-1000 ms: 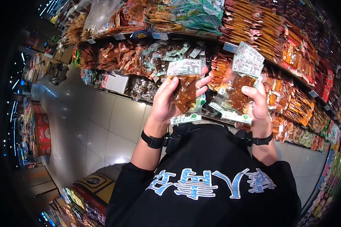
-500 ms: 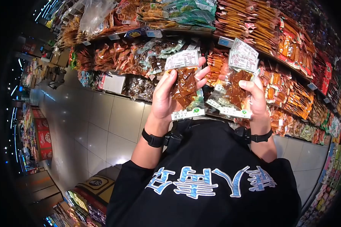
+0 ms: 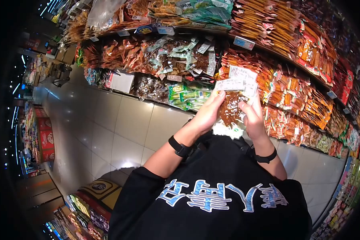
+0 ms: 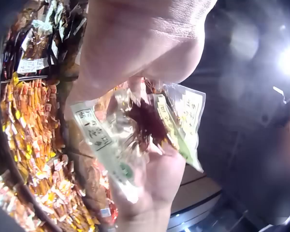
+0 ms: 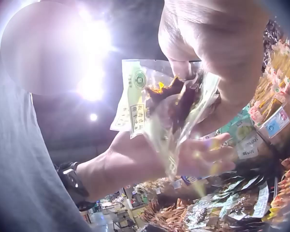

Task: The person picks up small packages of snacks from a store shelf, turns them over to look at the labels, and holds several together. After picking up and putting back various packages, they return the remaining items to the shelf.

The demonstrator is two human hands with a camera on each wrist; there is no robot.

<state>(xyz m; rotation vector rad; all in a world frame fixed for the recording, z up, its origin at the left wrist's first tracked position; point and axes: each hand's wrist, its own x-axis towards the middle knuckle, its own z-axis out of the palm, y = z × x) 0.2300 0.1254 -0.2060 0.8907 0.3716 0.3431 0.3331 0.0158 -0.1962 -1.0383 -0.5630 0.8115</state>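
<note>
Both hands are together in front of the chest, holding clear snack packets [image 3: 231, 112] with glossy brown pieces inside and white printed labels at the ends. The left hand [image 3: 206, 114] grips the left edge, its thumb on the front near the upper label. From the other side the right hand [image 3: 254, 118] pinches the packets, thumb over the brown contents. In the left wrist view a packet's clear end [image 4: 121, 159] hangs below the hand, beside a second label strip. The right wrist view shows packet labels [image 5: 135, 96] and the left hand's fingers [image 5: 208, 154] spread behind the plastic.
Shelves ahead hold rows of packaged snacks [image 3: 264, 24], with a price-tag rail [image 3: 244, 43] along the upper edge. Green packets [image 3: 188, 96] lie on the lower shelf. Tiled floor [image 3: 124, 120] stretches left to a red display [image 3: 47, 140]; a boxed stand [image 3: 102, 192] is behind.
The hands were apart, each holding a packet; now they have come together and the packets overlap. The left hand moved right, uncovering the green packets on the shelf.
</note>
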